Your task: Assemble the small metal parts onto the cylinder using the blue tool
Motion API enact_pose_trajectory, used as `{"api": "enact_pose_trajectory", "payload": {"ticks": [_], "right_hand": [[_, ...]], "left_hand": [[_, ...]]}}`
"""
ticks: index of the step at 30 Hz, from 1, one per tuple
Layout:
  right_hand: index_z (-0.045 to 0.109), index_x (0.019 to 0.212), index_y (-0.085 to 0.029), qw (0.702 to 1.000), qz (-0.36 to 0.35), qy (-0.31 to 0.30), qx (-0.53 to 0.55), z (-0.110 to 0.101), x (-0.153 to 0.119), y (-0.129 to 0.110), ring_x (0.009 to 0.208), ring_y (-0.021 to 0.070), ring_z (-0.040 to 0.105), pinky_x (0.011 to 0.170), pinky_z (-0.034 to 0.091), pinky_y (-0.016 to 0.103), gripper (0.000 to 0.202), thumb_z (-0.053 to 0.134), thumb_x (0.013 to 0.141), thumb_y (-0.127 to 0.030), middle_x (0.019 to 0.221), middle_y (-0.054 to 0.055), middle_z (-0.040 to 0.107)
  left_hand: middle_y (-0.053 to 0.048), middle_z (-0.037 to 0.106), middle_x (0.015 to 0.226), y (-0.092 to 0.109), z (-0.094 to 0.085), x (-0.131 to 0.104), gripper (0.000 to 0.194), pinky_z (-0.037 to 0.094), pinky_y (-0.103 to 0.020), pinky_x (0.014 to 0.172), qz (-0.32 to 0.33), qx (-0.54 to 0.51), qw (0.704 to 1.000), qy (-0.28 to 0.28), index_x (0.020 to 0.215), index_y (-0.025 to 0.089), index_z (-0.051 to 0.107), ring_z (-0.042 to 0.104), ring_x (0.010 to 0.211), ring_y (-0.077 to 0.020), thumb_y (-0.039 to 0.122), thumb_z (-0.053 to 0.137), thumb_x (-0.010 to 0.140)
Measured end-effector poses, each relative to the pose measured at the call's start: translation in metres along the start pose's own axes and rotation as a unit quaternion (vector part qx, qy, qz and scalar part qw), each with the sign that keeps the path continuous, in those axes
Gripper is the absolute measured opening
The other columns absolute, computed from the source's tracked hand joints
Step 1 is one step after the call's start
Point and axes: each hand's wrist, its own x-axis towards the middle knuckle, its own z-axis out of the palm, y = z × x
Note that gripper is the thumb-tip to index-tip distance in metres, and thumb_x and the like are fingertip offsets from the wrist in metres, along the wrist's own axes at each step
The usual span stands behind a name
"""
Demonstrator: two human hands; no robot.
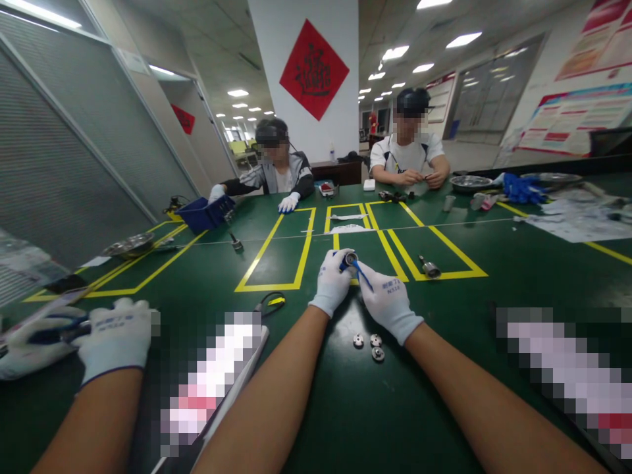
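My left hand (333, 280), in a white glove with blue fingertips, is closed around a small round metal part (351, 259) whose open end faces up. My right hand (390, 296), gloved alike, pinches a slender blue tool (364, 274). The tool's tip meets the rim of the metal part or lies just beside it; I cannot tell which. On the green table below my hands lie a small metal disc (358, 340), a second disc (376, 340) and a third disc (378, 354), each with a raised centre.
A metal part with a shaft (430, 266) lies to the right, another shafted part (237, 243) farther left. A co-worker's gloved hand (118, 332) is at the left. Across the table, a person reaches into a blue bin (205, 212); another handles a small item. Blurred panels flank my arms.
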Motion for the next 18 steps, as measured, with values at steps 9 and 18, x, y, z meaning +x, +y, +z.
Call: {"api": "enact_pose_trajectory", "payload": {"ticks": [9,18], "right_hand": [[0.057,0.145,-0.025,0.999,0.016,-0.032,0.007,-0.0063,-0.0001,-0.0019,0.103,0.0235,0.074,0.093,0.054,0.031,0.045,0.042,0.103,-0.031,0.116,0.008,0.077],[0.054,0.147,-0.022,0.998,0.010,-0.057,-0.017,-0.0058,0.0015,-0.0026,0.098,0.0239,0.075,0.088,0.053,0.032,0.047,0.040,0.104,-0.031,0.116,0.009,0.077]], "left_hand": [[-0.006,0.068,0.112,0.0051,-0.0007,-0.0022,0.038,0.051,-0.034,0.102,0.005,-0.014,1.000,-0.019,0.116,0.020,0.068,0.064,0.107,-0.0199,0.006,0.061,0.081],[-0.006,0.071,0.116,0.0083,-0.0017,-0.0026,0.039,0.050,-0.034,0.106,0.003,-0.011,0.999,-0.045,0.116,0.020,0.068,0.065,0.112,-0.0195,0.004,0.061,0.081]]}}
